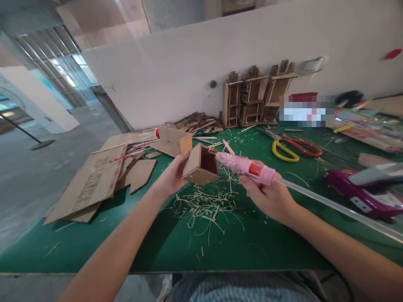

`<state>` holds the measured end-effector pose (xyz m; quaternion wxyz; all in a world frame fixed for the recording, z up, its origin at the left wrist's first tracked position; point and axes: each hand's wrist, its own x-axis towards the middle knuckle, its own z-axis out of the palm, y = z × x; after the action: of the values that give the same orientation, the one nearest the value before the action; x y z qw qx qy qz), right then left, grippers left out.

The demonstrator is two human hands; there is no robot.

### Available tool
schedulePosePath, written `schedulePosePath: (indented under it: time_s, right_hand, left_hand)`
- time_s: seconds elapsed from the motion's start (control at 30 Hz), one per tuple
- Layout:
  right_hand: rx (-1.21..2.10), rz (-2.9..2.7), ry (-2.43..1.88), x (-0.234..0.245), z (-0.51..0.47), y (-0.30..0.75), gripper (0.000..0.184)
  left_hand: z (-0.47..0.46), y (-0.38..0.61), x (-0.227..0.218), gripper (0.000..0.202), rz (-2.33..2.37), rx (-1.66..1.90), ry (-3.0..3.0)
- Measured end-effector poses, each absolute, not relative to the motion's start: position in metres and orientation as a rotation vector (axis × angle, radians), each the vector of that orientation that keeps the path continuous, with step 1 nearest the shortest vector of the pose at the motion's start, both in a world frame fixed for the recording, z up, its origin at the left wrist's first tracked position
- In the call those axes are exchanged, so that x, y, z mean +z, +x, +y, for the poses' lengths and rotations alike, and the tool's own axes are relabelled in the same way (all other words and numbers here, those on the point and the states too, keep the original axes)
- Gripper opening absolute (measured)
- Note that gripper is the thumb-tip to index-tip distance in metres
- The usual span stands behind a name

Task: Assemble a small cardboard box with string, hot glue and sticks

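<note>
Hands (270,195) — pink glue gun (245,167), cardboard box (200,165)

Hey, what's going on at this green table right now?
A person is holding a small open cardboard box in the left hand above the green table. The right hand grips a pink glue gun, its nozzle at the box's open side, a clear glue stick trailing from the back. Thin shavings lie underneath, flat cardboard sheets to the left, and scissors farther back.
</note>
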<state>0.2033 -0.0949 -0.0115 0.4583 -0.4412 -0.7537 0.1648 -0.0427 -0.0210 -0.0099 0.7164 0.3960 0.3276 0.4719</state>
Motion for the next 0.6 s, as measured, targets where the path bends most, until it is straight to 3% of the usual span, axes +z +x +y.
schedulePosePath:
  time_s: [0.17, 0.6]
  right_hand:
    - [0.210, -1.972, -1.121, -0.004, -0.096, 0.204, 0.030]
    - [0.119, -2.088, -1.247, 0.003, -0.101, 0.198, 0.029]
  left_hand:
    - [-0.022, -0.039, -0.009, 0.032, 0.748, 1.031, 0.895]
    - [-0.025, -0.035, -0.007, 0.037, 0.701, 1.007, 1.017]
